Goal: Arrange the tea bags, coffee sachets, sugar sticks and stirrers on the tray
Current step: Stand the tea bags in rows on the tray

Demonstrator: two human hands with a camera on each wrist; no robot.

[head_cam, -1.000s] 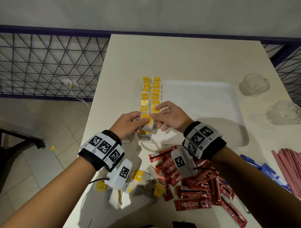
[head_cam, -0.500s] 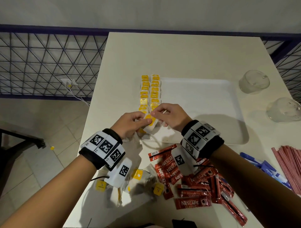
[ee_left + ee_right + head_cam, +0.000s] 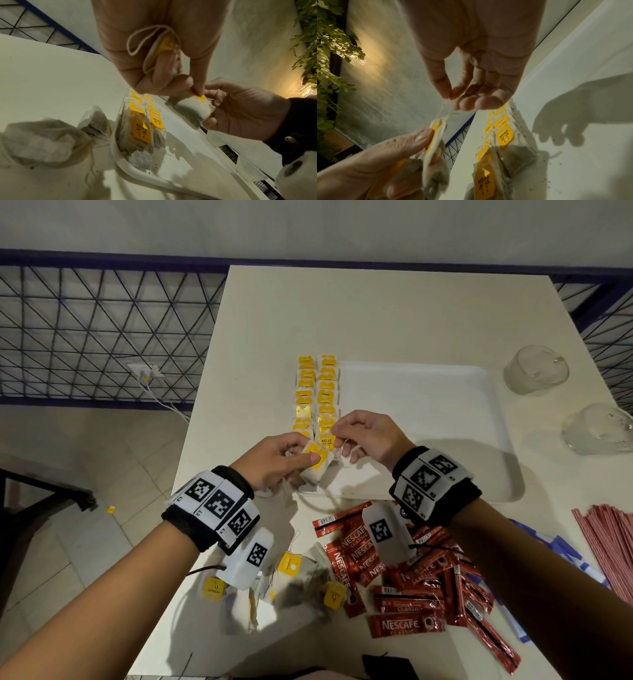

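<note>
Over the near left corner of the white tray (image 3: 445, 405), my left hand (image 3: 274, 460) pinches a tea bag (image 3: 317, 465) by its yellow tag, thumb on top. More tea bags are bunched in that palm (image 3: 164, 44). My right hand (image 3: 368, 436) pinches the same bag's string (image 3: 445, 106) between thumb and forefinger. Two rows of yellow-tagged tea bags (image 3: 317, 392) lie along the tray's left side. Loose tea bags (image 3: 298, 577) and red coffee sachets (image 3: 407, 587) lie on the table near me. Blue sugar sticks (image 3: 561, 549) and red-striped stirrers (image 3: 609, 539) lie at the right.
Two upturned clear glasses (image 3: 536, 369) (image 3: 599, 428) stand on the table right of the tray. The table's left edge drops to a tiled floor, with a dark metal grille (image 3: 102, 337) behind. A dark object (image 3: 390, 667) lies at the table's near edge.
Both hands lifted the tea bag slightly and drew toward me; the right hand's fingers closed on the string and pulled it rightward from the tag.
</note>
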